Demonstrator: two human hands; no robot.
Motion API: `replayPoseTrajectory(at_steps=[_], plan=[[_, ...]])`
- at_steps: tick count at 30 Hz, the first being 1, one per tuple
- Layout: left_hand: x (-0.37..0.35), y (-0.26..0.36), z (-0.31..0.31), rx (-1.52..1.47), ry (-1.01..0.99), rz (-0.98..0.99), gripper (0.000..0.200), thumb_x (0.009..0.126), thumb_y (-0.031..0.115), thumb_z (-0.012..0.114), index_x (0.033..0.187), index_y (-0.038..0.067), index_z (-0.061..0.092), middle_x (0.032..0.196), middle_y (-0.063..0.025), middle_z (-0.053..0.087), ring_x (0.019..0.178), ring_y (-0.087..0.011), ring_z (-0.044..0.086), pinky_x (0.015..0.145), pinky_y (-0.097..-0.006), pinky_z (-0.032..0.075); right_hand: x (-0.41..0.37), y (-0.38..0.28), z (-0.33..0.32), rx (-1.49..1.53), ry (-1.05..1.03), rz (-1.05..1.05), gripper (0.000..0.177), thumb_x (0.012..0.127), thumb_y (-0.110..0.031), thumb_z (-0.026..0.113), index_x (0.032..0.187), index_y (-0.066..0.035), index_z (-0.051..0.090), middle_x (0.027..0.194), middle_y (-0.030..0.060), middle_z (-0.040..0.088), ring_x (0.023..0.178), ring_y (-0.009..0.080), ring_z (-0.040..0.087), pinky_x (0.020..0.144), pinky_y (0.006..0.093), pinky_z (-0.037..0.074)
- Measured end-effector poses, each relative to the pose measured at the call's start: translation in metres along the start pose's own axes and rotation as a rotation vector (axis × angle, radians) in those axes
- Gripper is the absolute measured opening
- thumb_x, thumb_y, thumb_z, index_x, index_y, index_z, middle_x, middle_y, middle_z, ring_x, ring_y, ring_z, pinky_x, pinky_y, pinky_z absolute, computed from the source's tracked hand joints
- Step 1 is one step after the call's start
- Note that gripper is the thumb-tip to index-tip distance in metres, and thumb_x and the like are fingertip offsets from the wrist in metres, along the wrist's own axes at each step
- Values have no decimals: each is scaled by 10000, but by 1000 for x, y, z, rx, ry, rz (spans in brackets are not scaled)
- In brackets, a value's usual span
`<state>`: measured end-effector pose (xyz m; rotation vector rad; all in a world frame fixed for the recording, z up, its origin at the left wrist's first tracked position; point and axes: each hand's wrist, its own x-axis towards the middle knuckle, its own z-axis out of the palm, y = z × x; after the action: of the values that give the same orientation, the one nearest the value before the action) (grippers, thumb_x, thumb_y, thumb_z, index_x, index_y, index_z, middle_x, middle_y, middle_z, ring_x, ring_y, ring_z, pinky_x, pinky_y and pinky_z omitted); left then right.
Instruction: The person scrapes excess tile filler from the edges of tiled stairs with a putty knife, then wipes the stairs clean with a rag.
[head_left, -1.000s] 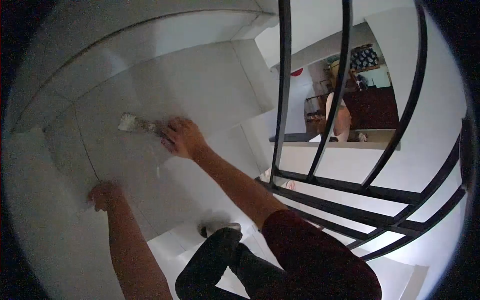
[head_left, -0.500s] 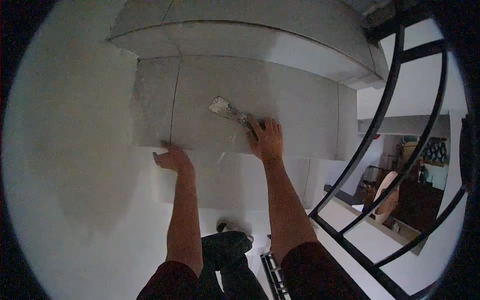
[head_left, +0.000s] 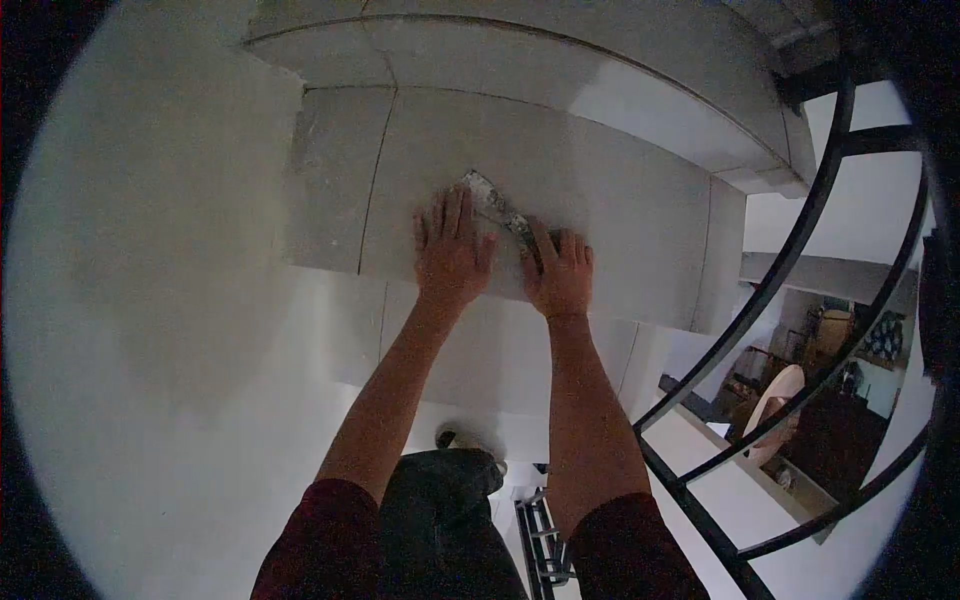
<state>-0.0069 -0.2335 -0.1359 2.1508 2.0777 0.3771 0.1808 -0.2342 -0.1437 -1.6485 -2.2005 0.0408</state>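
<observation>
1. Scraper (head_left: 497, 205): found at twelve o'clock in the head view, low against the stair (head_left: 640, 210). Blade (head_left: 478, 185) points to eleven o'clock; handle (head_left: 518, 224) runs toward five.

2. Right hand (head_left: 562, 278): at half past four from the scraper. Fingers are bent over the handle, which I record as grasped; how firmly, I cannot tell from my remote post.

3. Left hand (head_left: 452, 262): at half past seven from the scraper, palm down, fingers extended and slightly parted, grasping nothing that I can see. Fingertips lie close to the blade; contact with it I cannot confirm.

4. Step in hand: in my judgement, the scraper is being held at the stair surface, left hand bracing beside it.

5. Next move: I judge any further stroke calls for a secure grip, a low blade and left fingertips out of its path.

6. Surroundings: railing (head_left: 682, 485) at four o'clock, wall (head_left: 150, 300) at nine; both well apart from the hands.
</observation>
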Motion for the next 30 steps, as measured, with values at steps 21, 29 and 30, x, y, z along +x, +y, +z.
replayPoseTrajectory(at_steps=[21,29,30], plan=[[-14,-27,-2,-743,664,-556,464,911,68,692,1334,-23,524,1251,-181,636,1232,-292,592,1002,-391,526,-1,4,4,-11,-125,20,476,959,-357,610,1402,-195,549,1161,164,573,1097,361,552,1012,511,409],[-13,-32,-1,-1154,698,-691,296,863,-1,720,1157,5,687,1079,-103,730,978,-185,714,856,-298,571,-1,11,16,-103,-29,-10,429,952,-367,602,1346,-196,590,1161,172,611,1084,377,580,965,546,433],[-13,-33,-7,-1142,764,-699,302,859,-20,712,1158,12,699,1040,-92,741,951,-170,720,834,-286,573,0,9,11,-49,-64,14,431,956,-368,597,1351,-197,587,1171,178,610,1096,382,576,970,547,431]])
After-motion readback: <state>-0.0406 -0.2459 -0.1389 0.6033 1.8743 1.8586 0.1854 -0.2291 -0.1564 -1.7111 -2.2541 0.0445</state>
